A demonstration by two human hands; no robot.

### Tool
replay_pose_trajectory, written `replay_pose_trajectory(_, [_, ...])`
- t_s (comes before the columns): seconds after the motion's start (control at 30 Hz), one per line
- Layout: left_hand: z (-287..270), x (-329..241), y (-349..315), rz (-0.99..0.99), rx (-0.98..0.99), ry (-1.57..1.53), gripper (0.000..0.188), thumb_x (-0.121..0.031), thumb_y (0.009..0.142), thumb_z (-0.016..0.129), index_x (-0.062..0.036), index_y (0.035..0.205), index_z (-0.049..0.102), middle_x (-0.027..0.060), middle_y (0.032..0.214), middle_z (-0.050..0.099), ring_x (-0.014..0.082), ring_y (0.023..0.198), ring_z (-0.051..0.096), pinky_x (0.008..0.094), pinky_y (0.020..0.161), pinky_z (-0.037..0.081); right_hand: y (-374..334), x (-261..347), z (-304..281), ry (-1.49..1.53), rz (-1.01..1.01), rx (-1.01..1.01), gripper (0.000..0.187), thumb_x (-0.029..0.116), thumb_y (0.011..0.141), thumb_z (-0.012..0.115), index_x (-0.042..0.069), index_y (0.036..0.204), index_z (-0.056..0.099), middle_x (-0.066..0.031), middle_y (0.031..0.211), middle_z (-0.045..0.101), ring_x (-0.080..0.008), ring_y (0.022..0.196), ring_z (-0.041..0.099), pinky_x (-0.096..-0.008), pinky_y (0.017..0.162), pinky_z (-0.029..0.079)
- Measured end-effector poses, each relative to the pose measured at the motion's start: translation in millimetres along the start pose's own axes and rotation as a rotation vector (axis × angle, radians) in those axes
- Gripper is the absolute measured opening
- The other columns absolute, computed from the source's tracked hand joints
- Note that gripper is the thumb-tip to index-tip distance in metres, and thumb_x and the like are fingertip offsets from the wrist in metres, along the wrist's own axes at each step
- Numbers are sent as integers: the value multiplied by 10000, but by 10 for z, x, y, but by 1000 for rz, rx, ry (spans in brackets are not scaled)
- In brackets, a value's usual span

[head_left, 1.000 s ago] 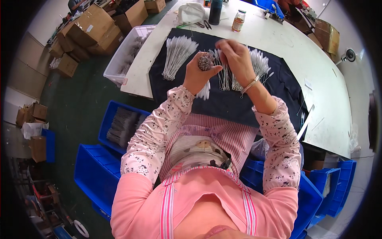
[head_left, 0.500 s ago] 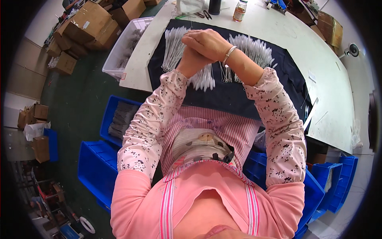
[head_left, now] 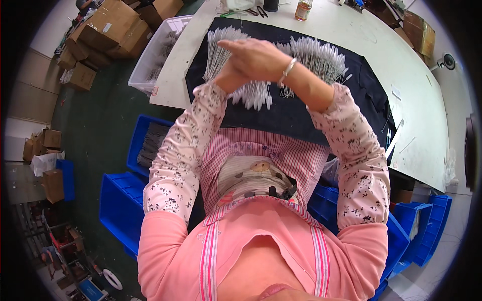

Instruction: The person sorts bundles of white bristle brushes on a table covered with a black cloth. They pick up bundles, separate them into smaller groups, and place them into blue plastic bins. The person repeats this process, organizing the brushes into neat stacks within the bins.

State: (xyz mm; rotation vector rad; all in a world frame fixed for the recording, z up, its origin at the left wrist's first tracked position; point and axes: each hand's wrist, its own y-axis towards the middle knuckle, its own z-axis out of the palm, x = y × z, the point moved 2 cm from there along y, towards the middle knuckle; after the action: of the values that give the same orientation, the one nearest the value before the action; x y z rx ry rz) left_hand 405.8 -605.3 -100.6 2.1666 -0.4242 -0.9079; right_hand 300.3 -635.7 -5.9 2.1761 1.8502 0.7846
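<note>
The person in pink has both hands together over the dark cloth [head_left: 301, 118], near its far left part. The right hand [head_left: 256, 57] lies flat across the top of the left hand [head_left: 228, 79], with its fingers stretched out and nothing that I can see gripped in them. The left hand is curled round a bunch of thin brushes [head_left: 251, 95], but the right hand hides most of its fingers from me. The bunch is over the cloth too, and its white fuzzy ends poke out under the hands, toward the person. I can't see the other end of it.

More brushes lie on the cloth. One pile [head_left: 219, 42] is spread like a fan near the cloth's far left corner, just past the hands. A bigger pile [head_left: 319, 57] is on the right part of the cloth, with white tips pointing away from the person. The white table [head_left: 411, 108] shows all around the cloth's far and right sides. Past the cloth's far edge stand a small glass jar [head_left: 303, 10] and a dark bottle [head_left: 271, 5]. Left of the cloth, a white bin [head_left: 142, 78] stands next to the table.
</note>
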Motion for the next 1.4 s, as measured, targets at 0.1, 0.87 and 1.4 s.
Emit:
replay_pose_trajectory(0.1, [33, -102, -58, -13, -16, -123, 312, -134, 714, 761, -59, 996, 650, 59, 970, 652, 217, 917, 620, 319, 821, 493, -126, 149, -63, 53, -60, 33, 507, 263, 834, 557, 68, 1296, 483, -184, 1110, 598, -330, 1057, 567, -394, 885, 464])
replay_pose_trajectory(0.87, [-24, -1677, -815, 788, 515, 300, 181, -252, 688, 607, -265, 864, 570, -65, 1054, 508, 167, 1084, 437, 466, 1056, 252, -1437, 522, 411, 2105, 956, -62, 296, 47, 753, 699, 11, 1029, 598, -102, 897, 648, -208, 795, 646, -324, 710, 553])
replay_pose_trajectory(1.4, [41, -1393, -1251, -1247, 375, -953, 524, -101, 730, 749, -24, 1190, 512, 51, 979, 623, 135, 872, 600, 245, 664, 482, -1266, 584, 572, 1788, 689, -474, 355, -3, 725, 704, -14, 1054, 572, -102, 920, 641, -184, 763, 639, -317, 672, 531])
